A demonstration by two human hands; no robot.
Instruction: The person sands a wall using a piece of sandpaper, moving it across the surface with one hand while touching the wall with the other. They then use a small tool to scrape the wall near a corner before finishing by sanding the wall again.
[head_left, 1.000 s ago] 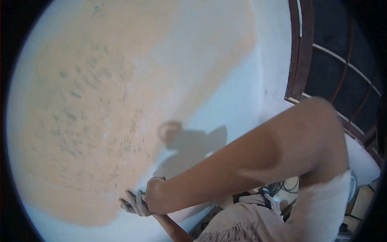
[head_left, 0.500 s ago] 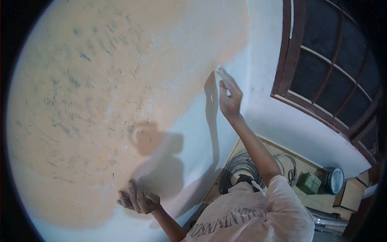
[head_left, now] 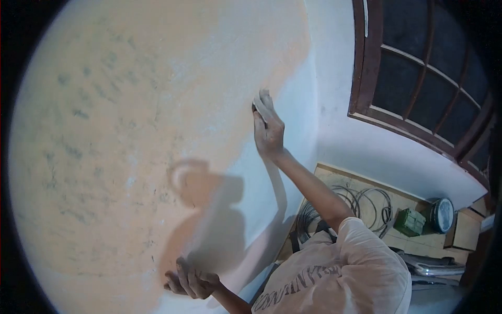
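In the head view, the right hand [head_left: 268,128] presses flat against the peach-and-white plastered wall [head_left: 130,104], fingers closed over a small pale sanding pad [head_left: 260,106] at the edge of the peach patch. The left hand [head_left: 191,282] rests low against the wall, fingers loosely curled, holding nothing visible. Right of them is a dark wooden-framed window [head_left: 418,68], with coiled black cable [head_left: 361,201] on the floor below.

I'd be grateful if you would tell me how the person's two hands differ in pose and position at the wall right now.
The right hand is raised high with its arm stretched, pressing a small pale pad flat to the wall; the left hand sits low. The right hand's fingers lie straight over the pad, while the left hand's fingers curl loosely, with nothing visible in them. Both are close against the same orange patch.
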